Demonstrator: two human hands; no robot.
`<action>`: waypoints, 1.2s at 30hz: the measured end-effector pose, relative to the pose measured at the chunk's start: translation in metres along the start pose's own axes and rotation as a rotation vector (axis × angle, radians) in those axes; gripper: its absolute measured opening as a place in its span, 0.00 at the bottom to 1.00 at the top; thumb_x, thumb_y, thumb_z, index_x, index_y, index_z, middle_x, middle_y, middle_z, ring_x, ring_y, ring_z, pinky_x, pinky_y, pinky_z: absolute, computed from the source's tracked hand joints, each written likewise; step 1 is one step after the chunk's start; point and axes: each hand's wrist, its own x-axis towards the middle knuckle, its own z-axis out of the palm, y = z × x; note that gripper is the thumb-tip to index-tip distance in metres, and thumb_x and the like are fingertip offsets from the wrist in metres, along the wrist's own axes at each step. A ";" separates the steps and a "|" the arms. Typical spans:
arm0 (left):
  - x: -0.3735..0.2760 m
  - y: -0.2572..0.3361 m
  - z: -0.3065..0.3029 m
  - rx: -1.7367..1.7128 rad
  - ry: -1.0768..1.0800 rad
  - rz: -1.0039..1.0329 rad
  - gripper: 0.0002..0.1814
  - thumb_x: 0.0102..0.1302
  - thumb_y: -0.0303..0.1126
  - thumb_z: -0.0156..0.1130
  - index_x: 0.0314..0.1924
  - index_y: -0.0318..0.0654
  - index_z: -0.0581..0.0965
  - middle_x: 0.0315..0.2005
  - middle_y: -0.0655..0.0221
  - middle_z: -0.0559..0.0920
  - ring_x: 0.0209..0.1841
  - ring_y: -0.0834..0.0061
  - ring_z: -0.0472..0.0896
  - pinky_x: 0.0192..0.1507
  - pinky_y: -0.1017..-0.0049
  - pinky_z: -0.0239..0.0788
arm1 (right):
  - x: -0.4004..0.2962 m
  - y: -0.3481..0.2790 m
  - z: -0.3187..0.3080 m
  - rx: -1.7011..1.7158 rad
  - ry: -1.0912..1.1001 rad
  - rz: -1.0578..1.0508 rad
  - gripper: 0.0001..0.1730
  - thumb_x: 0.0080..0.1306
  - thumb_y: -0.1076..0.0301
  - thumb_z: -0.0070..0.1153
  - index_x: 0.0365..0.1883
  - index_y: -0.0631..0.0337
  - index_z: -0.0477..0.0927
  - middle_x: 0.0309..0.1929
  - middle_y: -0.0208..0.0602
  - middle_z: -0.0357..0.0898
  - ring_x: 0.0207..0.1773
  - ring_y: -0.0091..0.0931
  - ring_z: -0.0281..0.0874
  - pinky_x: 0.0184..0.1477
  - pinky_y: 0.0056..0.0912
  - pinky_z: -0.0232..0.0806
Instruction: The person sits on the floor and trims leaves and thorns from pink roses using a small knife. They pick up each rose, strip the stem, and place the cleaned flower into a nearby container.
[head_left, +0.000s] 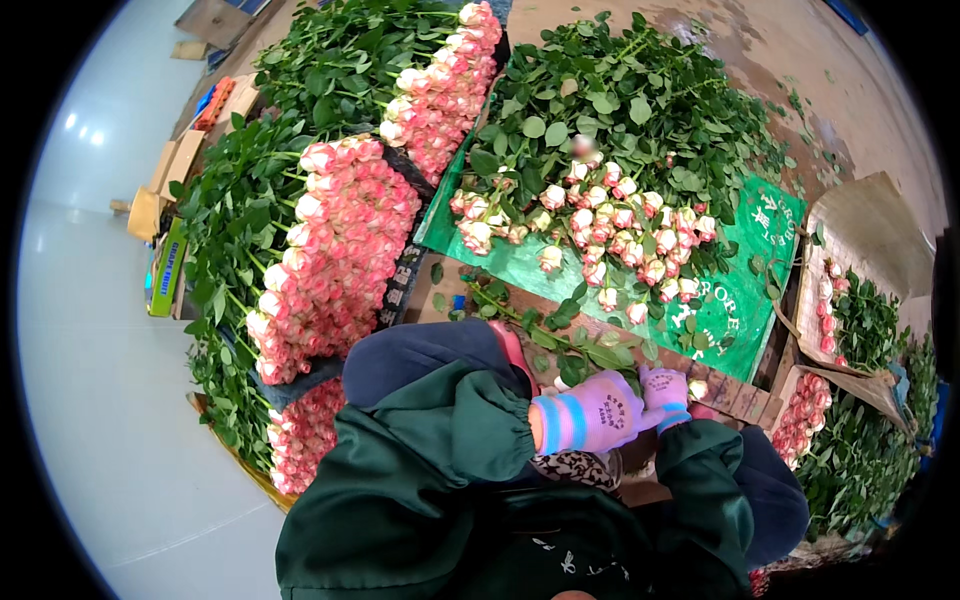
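Note:
Both my hands wear pale purple knit gloves that bear printed writing and have blue-striped cuffs. My left hand (596, 412) is beside the lower leaves of a rose stem (551, 337), fingers bent and one digit pointing right; what lies under its fingers is hidden. My right hand (664, 388) closes on the same rose near its head. A pale rose head (697, 389) shows just right of it. The leafy stem slants up and left from my hands, over a wooden board (697, 379). Beyond is a green plastic sheet (517, 270) bearing loose cream-pink roses (622, 217).
Stacked pink roses (337, 247) fill the left side, with dark printed wrapping (401, 281) along their edge. Leafy stems (600, 90) pile up at the back. More roses (802, 420) stand at right, near an open carton (870, 247). Boxes (169, 266) line the far left.

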 end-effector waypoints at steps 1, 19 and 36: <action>-0.001 -0.001 0.002 0.001 0.039 -0.007 0.23 0.67 0.43 0.54 0.59 0.45 0.72 0.27 0.69 0.80 0.26 0.65 0.80 0.29 0.65 0.68 | 0.000 -0.003 -0.002 0.015 0.009 0.001 0.15 0.66 0.66 0.45 0.49 0.51 0.77 0.42 0.36 0.84 0.43 0.36 0.84 0.36 0.46 0.71; 0.018 0.007 0.002 -0.009 0.010 0.015 0.23 0.65 0.42 0.57 0.58 0.44 0.72 0.27 0.65 0.81 0.28 0.61 0.80 0.33 0.63 0.70 | 0.012 -0.019 0.003 0.266 0.043 0.252 0.11 0.62 0.67 0.52 0.37 0.50 0.86 0.38 0.29 0.85 0.44 0.31 0.83 0.38 0.41 0.68; -0.064 0.050 -0.009 -0.400 0.701 -0.588 0.21 0.63 0.43 0.59 0.49 0.36 0.75 0.40 0.55 0.81 0.43 0.52 0.79 0.45 0.59 0.72 | -0.123 -0.081 -0.255 1.036 0.690 -0.302 0.25 0.54 0.68 0.63 0.52 0.61 0.79 0.36 0.45 0.83 0.35 0.41 0.82 0.39 0.38 0.72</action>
